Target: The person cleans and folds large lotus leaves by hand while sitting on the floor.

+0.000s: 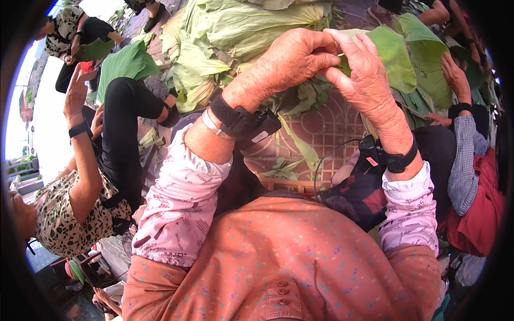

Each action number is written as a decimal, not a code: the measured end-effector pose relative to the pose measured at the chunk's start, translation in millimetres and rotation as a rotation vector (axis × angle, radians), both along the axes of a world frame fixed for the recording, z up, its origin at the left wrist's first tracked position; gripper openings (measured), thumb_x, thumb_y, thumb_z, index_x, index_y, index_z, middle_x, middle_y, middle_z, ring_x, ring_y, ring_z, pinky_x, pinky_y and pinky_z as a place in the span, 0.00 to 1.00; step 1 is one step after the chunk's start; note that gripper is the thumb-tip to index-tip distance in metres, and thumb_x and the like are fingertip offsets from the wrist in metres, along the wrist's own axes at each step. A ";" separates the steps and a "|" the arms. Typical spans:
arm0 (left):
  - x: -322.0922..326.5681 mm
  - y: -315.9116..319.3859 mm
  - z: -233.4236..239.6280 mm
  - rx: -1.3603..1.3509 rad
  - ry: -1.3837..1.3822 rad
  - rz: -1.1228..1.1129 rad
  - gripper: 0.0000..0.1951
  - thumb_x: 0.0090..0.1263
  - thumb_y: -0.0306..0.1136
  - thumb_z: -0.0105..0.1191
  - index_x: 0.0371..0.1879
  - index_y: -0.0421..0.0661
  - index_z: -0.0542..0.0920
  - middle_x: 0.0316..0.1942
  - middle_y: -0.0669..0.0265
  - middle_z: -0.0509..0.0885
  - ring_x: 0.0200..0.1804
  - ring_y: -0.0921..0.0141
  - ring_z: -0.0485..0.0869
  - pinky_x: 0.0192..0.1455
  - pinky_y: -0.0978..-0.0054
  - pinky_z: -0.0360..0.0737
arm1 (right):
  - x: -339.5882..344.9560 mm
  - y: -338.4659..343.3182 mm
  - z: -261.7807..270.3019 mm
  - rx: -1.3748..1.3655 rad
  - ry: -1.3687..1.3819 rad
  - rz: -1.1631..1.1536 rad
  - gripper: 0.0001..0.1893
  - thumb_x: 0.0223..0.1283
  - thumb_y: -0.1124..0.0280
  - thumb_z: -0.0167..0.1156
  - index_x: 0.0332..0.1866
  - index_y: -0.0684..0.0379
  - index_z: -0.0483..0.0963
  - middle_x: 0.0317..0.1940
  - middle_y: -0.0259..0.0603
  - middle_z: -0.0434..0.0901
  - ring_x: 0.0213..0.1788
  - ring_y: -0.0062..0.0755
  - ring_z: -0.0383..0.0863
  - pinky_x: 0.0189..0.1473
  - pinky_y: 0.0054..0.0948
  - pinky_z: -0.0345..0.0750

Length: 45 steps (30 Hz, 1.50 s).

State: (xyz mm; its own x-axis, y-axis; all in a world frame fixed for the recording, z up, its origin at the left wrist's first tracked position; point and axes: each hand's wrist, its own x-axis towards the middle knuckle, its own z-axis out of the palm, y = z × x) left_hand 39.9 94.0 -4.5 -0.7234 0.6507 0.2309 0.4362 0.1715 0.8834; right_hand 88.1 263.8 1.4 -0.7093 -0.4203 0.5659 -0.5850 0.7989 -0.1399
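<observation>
My left hand [303, 56] and my right hand [357, 70] meet at the fingertips in the upper middle of the head view. The left fingers and thumb are bent towards the right hand. On the right hand the thumb reaches to the left fingertips and the other fingers point up. A green lotus leaf [391, 60] spreads out from behind the right hand, and a bit of green shows between the hands. Whether either hand grips it is hidden. Beyond the hands lies a large heap of pale, wilted lotus leaves [241, 32].
To the left, a seated person [86, 180] is beside a green leaf [124, 66]. Another person's hand [455, 76] touches a large leaf [427, 56] at right. Leaf scraps [283, 170] lie on the red paving [309, 124]. A black cable [321, 162] hangs near my right wrist.
</observation>
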 end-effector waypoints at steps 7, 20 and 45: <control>-14.0 -23.3 13.0 -0.203 0.224 0.146 0.12 0.59 0.32 0.60 0.38 0.41 0.77 0.29 0.60 0.80 0.34 0.65 0.79 0.37 0.70 0.75 | -14.9 23.9 10.1 -0.549 -0.544 -0.051 0.05 0.55 0.72 0.60 0.32 0.62 0.75 0.24 0.33 0.75 0.30 0.23 0.72 0.36 0.22 0.70; 10.9 -24.0 19.1 -0.101 0.095 0.315 0.08 0.58 0.23 0.56 0.36 0.38 0.75 0.28 0.59 0.79 0.33 0.68 0.76 0.40 0.74 0.74 | 6.1 47.9 12.2 -0.209 -0.053 -0.238 0.14 0.49 0.68 0.62 0.41 0.58 0.73 0.34 0.40 0.77 0.41 0.41 0.74 0.51 0.34 0.66; 17.1 14.4 2.4 -0.041 0.035 0.140 0.06 0.59 0.23 0.58 0.33 0.37 0.78 0.23 0.69 0.77 0.28 0.79 0.72 0.33 0.80 0.72 | 10.8 22.5 2.2 -0.381 -0.317 0.035 0.10 0.57 0.68 0.58 0.42 0.59 0.71 0.31 0.44 0.78 0.36 0.42 0.79 0.37 0.34 0.75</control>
State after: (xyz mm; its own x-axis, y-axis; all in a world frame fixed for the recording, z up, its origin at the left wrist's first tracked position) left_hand 57.1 108.4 -2.0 -0.7997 0.5534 0.2327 0.4356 0.2682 0.8593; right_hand 98.8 286.3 3.6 -0.8606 -0.2522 0.4424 -0.4918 0.6374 -0.5932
